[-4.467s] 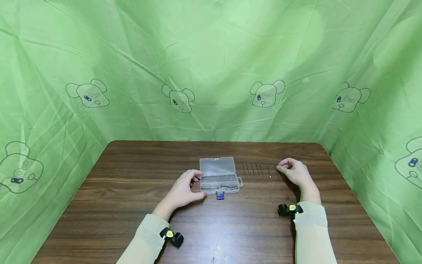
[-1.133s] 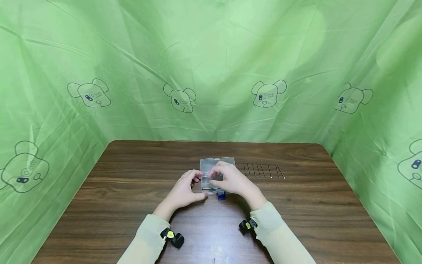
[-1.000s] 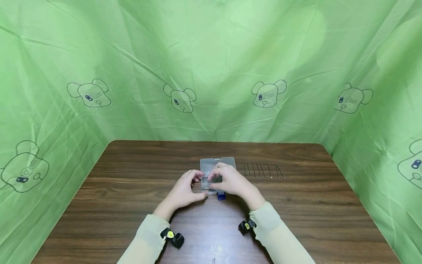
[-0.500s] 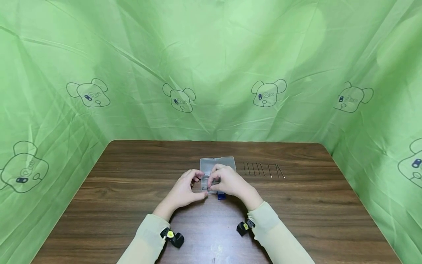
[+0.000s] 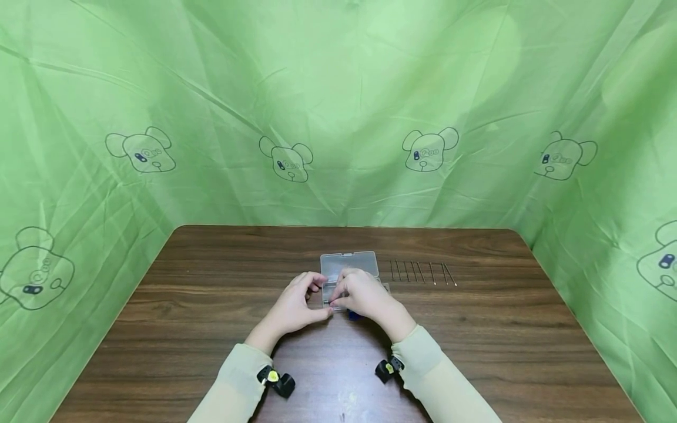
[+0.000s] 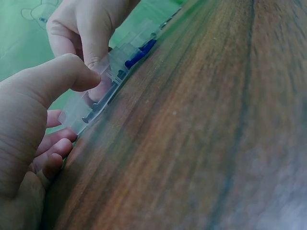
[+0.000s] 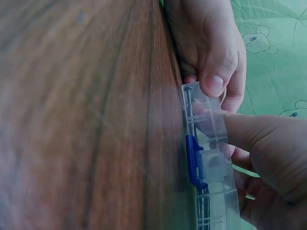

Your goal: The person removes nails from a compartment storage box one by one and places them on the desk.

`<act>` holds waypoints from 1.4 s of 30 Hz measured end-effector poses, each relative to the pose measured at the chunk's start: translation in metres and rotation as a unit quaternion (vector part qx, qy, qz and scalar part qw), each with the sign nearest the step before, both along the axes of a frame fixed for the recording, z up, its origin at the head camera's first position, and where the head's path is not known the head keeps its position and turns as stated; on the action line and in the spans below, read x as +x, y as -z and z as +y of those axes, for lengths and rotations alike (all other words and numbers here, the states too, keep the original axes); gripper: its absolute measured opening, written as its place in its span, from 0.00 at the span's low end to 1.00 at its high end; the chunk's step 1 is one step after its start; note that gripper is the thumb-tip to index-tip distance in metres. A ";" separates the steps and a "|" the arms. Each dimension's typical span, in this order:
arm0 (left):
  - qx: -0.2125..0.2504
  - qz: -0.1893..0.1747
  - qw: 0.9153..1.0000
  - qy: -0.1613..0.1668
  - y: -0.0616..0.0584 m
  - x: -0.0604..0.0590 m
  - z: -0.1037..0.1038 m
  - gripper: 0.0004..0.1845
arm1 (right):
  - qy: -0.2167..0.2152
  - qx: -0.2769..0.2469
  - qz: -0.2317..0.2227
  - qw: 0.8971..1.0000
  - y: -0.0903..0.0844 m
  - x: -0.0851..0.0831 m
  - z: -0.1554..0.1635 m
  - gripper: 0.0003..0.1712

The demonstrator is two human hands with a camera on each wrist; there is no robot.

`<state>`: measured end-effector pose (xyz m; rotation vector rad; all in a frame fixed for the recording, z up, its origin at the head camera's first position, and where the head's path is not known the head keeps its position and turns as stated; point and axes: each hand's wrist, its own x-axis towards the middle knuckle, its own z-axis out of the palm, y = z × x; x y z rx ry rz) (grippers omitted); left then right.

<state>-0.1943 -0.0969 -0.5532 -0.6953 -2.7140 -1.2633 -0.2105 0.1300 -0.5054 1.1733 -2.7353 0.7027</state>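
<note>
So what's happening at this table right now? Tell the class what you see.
A person sits at a wooden table with a small clear plastic box lying open in front of them. The left hand grips the box's left end, thumb on its near wall. The right hand is over the tray, fingers down inside it, where thin metal pins lie. A blue latch sits on the front wall. To the right, a row of nails lies on the table.
</note>
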 end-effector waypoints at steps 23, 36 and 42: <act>0.001 0.018 1.000 -0.001 0.002 -0.001 -0.002 0.35 | -0.022 0.042 0.071 0.996 -0.003 0.002 -0.004 0.05; 0.003 0.019 1.000 0.001 0.001 0.001 -0.001 0.35 | -0.075 0.073 0.101 0.989 0.002 -0.001 -0.001 0.04; 0.008 0.024 1.000 0.004 0.000 0.001 0.000 0.35 | -0.076 0.065 0.075 0.992 -0.002 -0.001 0.002 0.05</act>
